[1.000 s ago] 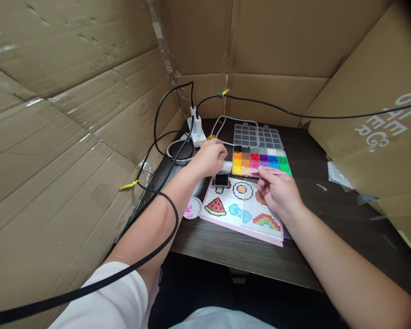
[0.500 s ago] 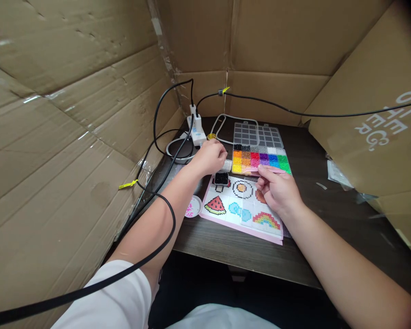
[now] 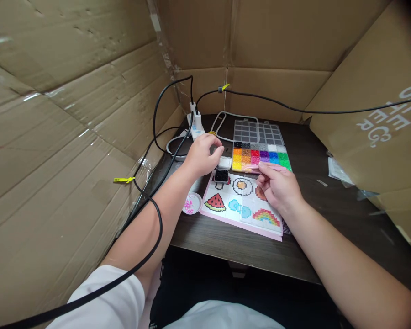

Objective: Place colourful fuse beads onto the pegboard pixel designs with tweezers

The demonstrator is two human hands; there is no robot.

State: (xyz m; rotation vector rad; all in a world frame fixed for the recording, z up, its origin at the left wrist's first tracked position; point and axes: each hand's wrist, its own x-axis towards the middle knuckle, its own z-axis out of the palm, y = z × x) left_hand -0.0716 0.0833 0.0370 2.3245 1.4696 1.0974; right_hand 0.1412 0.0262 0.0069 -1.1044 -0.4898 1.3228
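Note:
My left hand hovers just left of a small white tray, its fingers loosely curled and its thumb apart from them; nothing shows in it. Pink tweezers are pinched in my right hand, pointing left across the near edge of the bead box, which holds beads sorted by colour. Below the white tray, a small tray of black beads rests on the pattern sheet, printed with a watermelon slice, an egg, a bow and a rainbow. My right hand covers part of the sheet's right side.
A round white dish with pink beads lies beside my left forearm. Behind stands a white power strip with black cables, one looping over my left arm. Cardboard walls enclose the dark table. A plastic packet lies right.
My left hand has shifted slightly left, and its thumb and fingers have spread apart, uncovering more of the white tray. My right hand keeps the tweezers in nearly the same place.

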